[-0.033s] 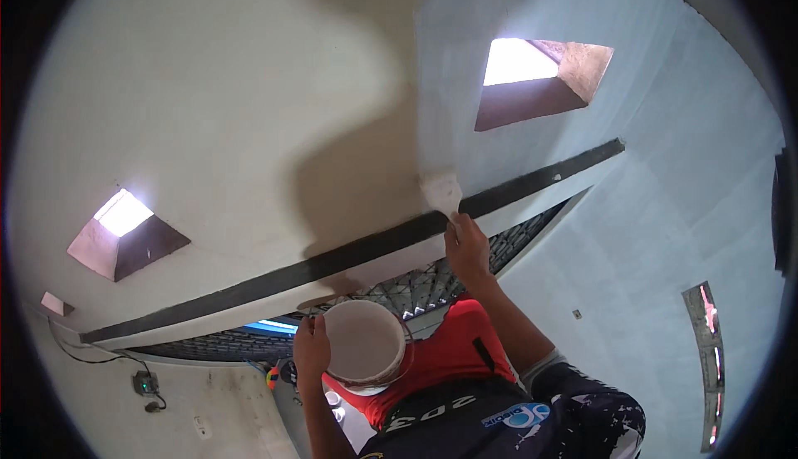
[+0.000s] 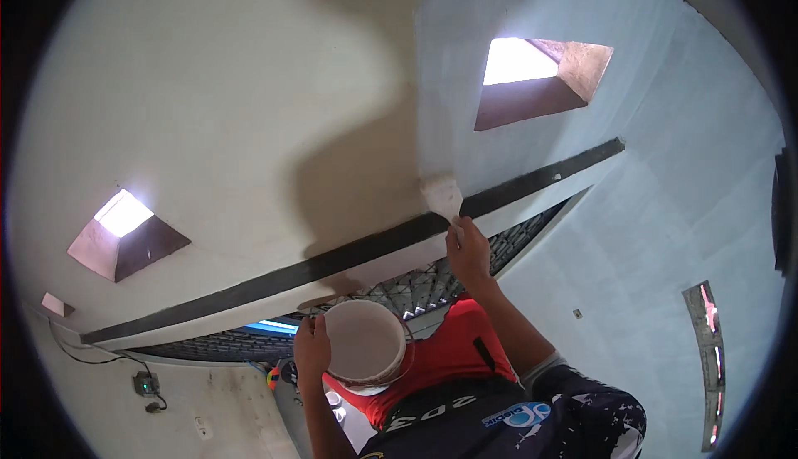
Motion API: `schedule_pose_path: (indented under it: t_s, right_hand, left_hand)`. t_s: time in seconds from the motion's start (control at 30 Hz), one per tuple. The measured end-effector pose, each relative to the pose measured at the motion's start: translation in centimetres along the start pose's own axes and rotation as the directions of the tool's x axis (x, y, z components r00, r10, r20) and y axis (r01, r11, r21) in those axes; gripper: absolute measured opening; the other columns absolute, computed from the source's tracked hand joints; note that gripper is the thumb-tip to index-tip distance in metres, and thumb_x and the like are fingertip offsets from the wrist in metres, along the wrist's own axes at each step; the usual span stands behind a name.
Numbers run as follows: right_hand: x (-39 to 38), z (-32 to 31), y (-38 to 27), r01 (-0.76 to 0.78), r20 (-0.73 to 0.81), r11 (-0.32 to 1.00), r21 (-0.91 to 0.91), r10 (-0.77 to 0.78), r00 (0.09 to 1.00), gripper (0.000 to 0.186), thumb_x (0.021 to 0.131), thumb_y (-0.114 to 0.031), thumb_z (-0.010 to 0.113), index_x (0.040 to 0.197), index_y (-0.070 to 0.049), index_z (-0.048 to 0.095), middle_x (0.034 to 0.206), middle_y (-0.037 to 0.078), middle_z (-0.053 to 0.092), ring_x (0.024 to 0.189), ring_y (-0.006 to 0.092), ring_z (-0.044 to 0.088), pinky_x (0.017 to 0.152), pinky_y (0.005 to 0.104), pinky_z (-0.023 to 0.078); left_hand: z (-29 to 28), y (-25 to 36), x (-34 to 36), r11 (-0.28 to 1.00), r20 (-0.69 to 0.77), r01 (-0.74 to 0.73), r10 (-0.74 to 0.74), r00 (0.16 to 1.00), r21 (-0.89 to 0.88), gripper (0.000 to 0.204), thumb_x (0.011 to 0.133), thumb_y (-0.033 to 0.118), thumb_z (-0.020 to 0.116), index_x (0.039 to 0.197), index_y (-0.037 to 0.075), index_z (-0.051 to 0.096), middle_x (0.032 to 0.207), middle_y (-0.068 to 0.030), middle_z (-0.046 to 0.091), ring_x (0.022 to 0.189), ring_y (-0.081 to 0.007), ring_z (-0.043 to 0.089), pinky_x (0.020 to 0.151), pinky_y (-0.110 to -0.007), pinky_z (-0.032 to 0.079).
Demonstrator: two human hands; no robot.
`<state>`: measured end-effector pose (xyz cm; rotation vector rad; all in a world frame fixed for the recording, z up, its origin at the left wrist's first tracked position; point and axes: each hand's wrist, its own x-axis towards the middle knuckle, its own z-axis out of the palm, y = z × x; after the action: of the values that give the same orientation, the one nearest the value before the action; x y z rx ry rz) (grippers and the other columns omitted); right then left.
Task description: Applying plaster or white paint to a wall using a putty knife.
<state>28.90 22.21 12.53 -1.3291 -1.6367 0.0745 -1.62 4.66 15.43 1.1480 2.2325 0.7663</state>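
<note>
My right hand (image 2: 468,247) is closed around the handle of a flat paintbrush (image 2: 442,196). The brush's wide, pale head lies against the wall (image 2: 357,68), just above a dark grey band. My left hand (image 2: 312,347) grips the left rim of a white paint bucket (image 2: 363,338), which is held in front of my body. The bucket's mouth faces up and its inside looks whitish; how much paint it holds I cannot tell. Right of the brush the wall is bluish white, left of it cream, with a straight edge between them.
The dark grey band (image 2: 349,261) crosses the wall above a dark lattice opening (image 2: 416,286). Two slanted window recesses (image 2: 532,102) let in bright light. A small box with a cable (image 2: 146,383) hangs at lower left. Another bluish-white wall (image 2: 648,235) stands to the right.
My right hand and the paintbrush have shifted very slightly down. The left hand and the bucket stay in place.
</note>
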Motion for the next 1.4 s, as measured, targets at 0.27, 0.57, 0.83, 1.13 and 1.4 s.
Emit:
schedule_pose_path:
  t_s: [0.27,0.57,0.83,1.13,1.4]
  right_hand:
    - [6.1,-3.4,-5.3,0.129,-0.315,0.979,0.156,-0.075,0.946,0.017,0.09,-0.005,0.07,0.105,0.0,0.064,0.082,0.021,0.067,0.072,0.0353,0.069,0.063,0.0396,0.052]
    - [9.9,-0.8,-5.3,0.236,-0.278,0.965,0.115,-0.197,0.94,0.024,0.089,-0.003,0.066,0.113,0.0,0.062,0.085,0.019,0.064,0.073,0.0401,0.065,0.061,0.0451,0.052]
    - [-2.2,0.3,0.3,-0.136,0.128,0.987,0.086,0.124,0.984,0.021,0.091,-0.01,0.064,0.109,-0.002,0.059,0.09,0.025,0.067,0.083,0.0445,0.067,0.069,0.0514,0.052]
    - [2.7,-5.6,-2.1,-0.249,0.024,0.961,0.123,0.248,0.968,0.018,0.092,-0.01,0.065,0.106,0.0,0.06,0.092,0.027,0.069,0.085,0.0434,0.069,0.068,0.0452,0.055]
    - [5.2,-3.0,2.0,-0.025,-0.125,0.988,0.155,0.045,0.991,0.017,0.092,-0.009,0.067,0.105,-0.001,0.06,0.089,0.025,0.068,0.083,0.0432,0.069,0.068,0.0439,0.055]
  left_hand:
    - [0.5,-0.8,-0.2,1.0,-0.052,-0.012,0.012,0.999,0.003,0.044,0.101,0.038,0.051,0.103,-0.004,0.063,0.094,-0.0262,0.068,0.093,-0.0429,0.066,0.081,-0.049,0.049]
    - [0.2,-0.5,-0.2,0.999,-0.045,-0.047,0.047,0.998,-0.012,0.044,0.101,0.038,0.052,0.1,-0.004,0.063,0.089,-0.0241,0.067,0.086,-0.0414,0.066,0.077,-0.046,0.049]
    - [0.1,-0.8,0.3,0.999,-0.044,-0.045,0.045,0.998,0.003,0.044,0.101,0.039,0.053,0.103,-0.004,0.063,0.093,-0.0242,0.068,0.089,-0.0404,0.066,0.079,-0.046,0.049]
    - [0.0,-0.5,0.0,1.0,-0.016,-0.003,0.003,1.0,-0.014,0.044,0.1,0.037,0.053,0.106,-0.005,0.064,0.098,-0.0248,0.069,0.096,-0.041,0.067,0.084,-0.046,0.05]
    - [0.3,-0.7,-0.1,0.999,-0.016,0.019,-0.02,1.0,-0.026,0.043,0.099,0.037,0.053,0.104,-0.004,0.065,0.098,-0.0241,0.069,0.094,-0.0395,0.068,0.083,-0.046,0.05]
